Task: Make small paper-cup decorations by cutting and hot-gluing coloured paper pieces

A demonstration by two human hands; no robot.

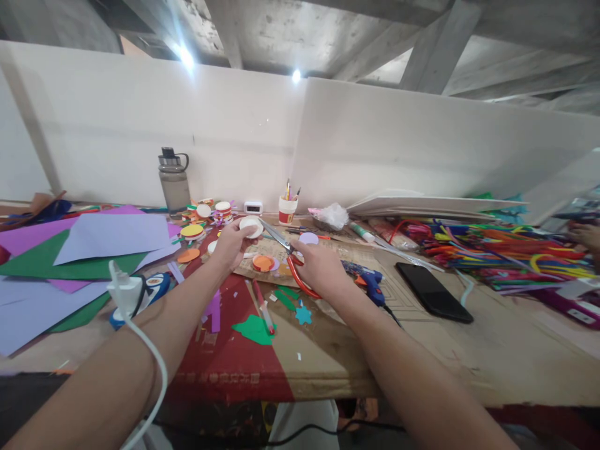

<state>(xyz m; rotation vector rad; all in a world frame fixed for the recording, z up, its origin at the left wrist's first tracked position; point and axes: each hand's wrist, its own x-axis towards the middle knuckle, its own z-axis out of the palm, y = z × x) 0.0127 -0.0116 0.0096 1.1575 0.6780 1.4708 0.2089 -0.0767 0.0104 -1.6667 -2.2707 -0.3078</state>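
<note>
Found a white disc (253,225) pinched between thumb and fingers of the left hand (233,242), to the left of and nearer than the paper cup (287,210). Found scissors (284,242) gripped at the red handles in the right hand (323,265), nearer than the paper cup, with blades aimed at the disc's right edge. Unable to confirm contact with the rim, any gap between blades, or disc thickness.

Judged as cutting work at the rim. Recommended: keep left fingertips behind the edge, out of line with the blades. Rotate the disc into the cut rather than swinging the scissors around. Take short bites, using the tips for fine trimming and working closer to the pivot for stiff material. Hold blades square to the disc to avoid creasing.

Noted a white cord (164,375) crossing the left forearm (187,306), well left of and nearer than the paper cup; leave slack before turning the wrist. Noted a glue gun (372,284) to the right of and nearer than the paper cup. Unable to tell if hot; best kept apart from the right forearm (394,344).
</note>
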